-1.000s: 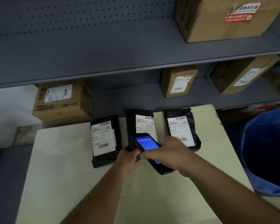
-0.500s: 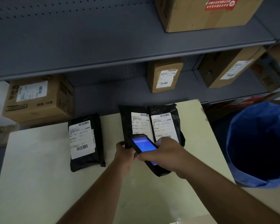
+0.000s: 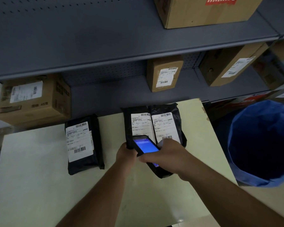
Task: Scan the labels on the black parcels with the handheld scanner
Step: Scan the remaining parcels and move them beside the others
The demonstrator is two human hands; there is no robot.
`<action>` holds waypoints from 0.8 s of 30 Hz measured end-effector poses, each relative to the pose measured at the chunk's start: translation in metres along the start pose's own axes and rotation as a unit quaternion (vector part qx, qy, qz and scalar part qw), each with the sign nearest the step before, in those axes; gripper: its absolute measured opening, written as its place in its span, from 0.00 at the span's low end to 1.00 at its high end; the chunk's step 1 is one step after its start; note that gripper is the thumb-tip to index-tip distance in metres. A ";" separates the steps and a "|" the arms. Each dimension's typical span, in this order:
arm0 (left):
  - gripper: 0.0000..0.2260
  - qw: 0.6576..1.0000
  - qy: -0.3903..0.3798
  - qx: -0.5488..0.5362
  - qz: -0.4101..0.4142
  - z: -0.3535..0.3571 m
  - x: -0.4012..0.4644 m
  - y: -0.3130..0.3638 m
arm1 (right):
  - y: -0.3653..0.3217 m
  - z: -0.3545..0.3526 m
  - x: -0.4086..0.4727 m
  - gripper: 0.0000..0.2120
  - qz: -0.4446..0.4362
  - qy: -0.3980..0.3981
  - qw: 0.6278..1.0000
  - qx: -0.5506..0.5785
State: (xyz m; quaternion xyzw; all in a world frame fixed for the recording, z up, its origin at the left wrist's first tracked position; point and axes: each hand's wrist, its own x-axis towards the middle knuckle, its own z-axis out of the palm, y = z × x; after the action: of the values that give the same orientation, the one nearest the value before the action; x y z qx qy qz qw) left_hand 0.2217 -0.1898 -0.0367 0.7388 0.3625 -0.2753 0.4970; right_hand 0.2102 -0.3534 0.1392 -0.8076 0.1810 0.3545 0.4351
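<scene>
- The right hand still grips the handheld scanner, blue screen up, over the middle parcel.
- The left hand pinches that parcel's near edge.
- Middle parcel now lies touching the right parcel; a second ago a gap showed between them.
- The left parcel lies apart on the cream table.

My right hand grips the scanner, its blue screen lit, over the near end of the middle parcel. My left hand holds that parcel's near left corner. The right parcel touches it — their labels side by side. The left parcel lies apart on the pale table. A blue bin stands at right.
</scene>
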 end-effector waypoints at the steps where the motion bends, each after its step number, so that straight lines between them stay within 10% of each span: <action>1: 0.13 1.000 0.001 0.006 0.006 -0.002 -0.001 -0.001 | -0.001 0.002 0.000 0.17 0.001 -0.001 1.000 -0.002; 15: 0.06 0.985 0.032 0.124 0.115 -0.077 -0.012 -0.014 | -0.045 0.058 -0.017 0.15 -0.008 -0.017 0.999 -0.041; 24: 0.14 0.983 0.143 0.001 0.111 -0.148 -0.027 -0.025 | -0.071 0.103 -0.025 0.15 -0.026 -0.035 0.998 -0.055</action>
State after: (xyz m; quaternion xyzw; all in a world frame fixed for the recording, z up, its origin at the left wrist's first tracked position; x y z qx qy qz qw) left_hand 0.1922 -0.0528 0.0233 0.8065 0.3449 -0.1102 0.4673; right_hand 0.1931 -0.2288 0.1603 -0.8217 0.1250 0.3807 0.4052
